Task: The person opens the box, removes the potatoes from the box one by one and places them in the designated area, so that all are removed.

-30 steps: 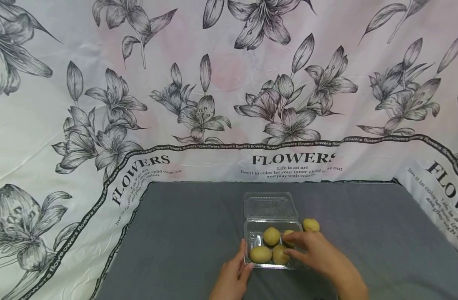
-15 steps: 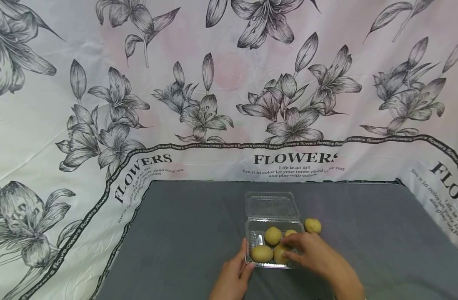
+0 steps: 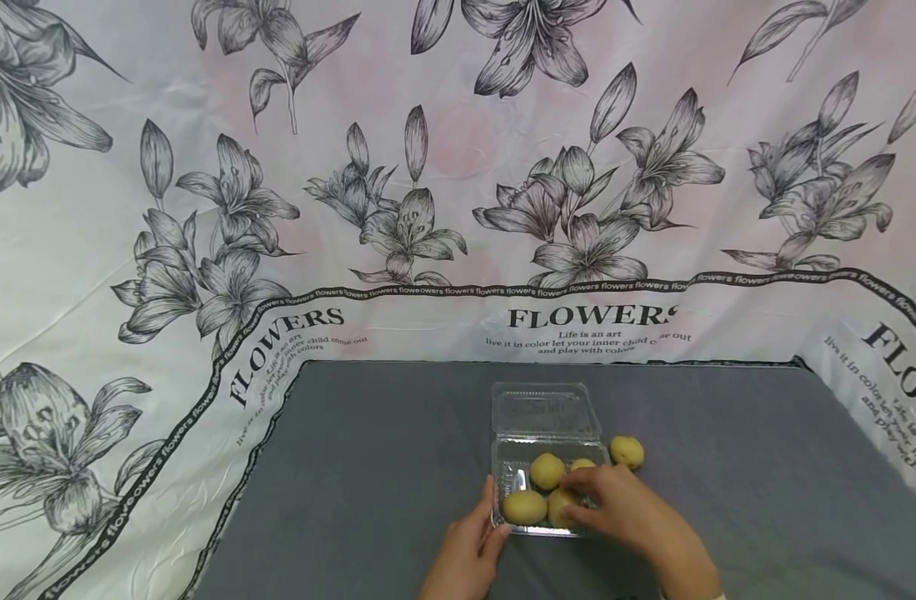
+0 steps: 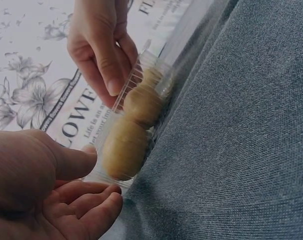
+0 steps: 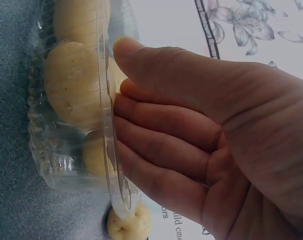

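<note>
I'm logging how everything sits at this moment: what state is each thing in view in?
Clear container: open, upright on the gray surface
Lid: folded back on the far side
Four visible potatoes: inside the container
Another potato: outside, right of the container
Left hand: at the container's left side, grip unclear
Right hand: over the container's right side, grip unclear
</note>
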`<state>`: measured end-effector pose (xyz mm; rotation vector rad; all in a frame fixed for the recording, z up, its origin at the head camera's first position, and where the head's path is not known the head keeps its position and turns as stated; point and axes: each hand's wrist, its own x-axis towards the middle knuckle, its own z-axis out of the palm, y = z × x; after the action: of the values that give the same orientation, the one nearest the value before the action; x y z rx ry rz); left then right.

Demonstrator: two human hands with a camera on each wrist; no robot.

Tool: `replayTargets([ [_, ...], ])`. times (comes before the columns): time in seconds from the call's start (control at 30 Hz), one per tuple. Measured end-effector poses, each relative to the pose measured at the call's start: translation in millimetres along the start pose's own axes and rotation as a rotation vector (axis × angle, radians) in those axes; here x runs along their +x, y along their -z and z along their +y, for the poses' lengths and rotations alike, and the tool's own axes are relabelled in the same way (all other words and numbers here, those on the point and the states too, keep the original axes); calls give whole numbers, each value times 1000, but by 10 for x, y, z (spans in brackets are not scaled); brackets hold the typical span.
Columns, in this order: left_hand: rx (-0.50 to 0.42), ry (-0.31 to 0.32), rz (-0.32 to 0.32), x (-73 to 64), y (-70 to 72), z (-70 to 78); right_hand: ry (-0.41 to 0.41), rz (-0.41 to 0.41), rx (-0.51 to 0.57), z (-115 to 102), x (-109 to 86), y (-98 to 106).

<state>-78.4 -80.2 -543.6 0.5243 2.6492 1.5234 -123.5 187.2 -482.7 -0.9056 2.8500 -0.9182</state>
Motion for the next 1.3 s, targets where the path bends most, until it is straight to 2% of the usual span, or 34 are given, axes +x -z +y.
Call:
replayTargets([
  [0.13, -1, -45, 9, 6, -35, -80, -13, -3, 12, 3, 7, -23],
  [0.27, -70, 6, -17, -4, 21, 59, -16, -4, 21, 16, 16, -43],
  [0.4, -65, 52, -32, -1, 52, 149, -32, -19, 28, 32, 27, -52],
  [0.7, -57, 83, -54, 5, 60, 155, -58, -34, 55, -2, 39, -77],
  [0.8, -62, 48, -49, 9, 38, 83, -71, -38, 66, -9, 45, -88],
  [0.87, -35, -28, -21, 20, -23, -78, -78, -36, 68, -13, 50, -92],
  [0.97, -4, -87, 12, 30, -90, -234, -86, -31, 67, -20, 58, -96],
  [1.03, -7, -72, 8, 33, -80, -206, -90, -31, 67, -24, 62, -96],
  [1.1, -34, -1, -22, 24, -21, -49, -95, -32, 73, -23, 63, -101],
  [1.2, -60, 66, -58, 16, 40, 111, -108, -35, 75, -24, 63, -114],
  [1.3, -65, 76, -67, 10, 43, 124, -122, -34, 78, -30, 61, -128],
])
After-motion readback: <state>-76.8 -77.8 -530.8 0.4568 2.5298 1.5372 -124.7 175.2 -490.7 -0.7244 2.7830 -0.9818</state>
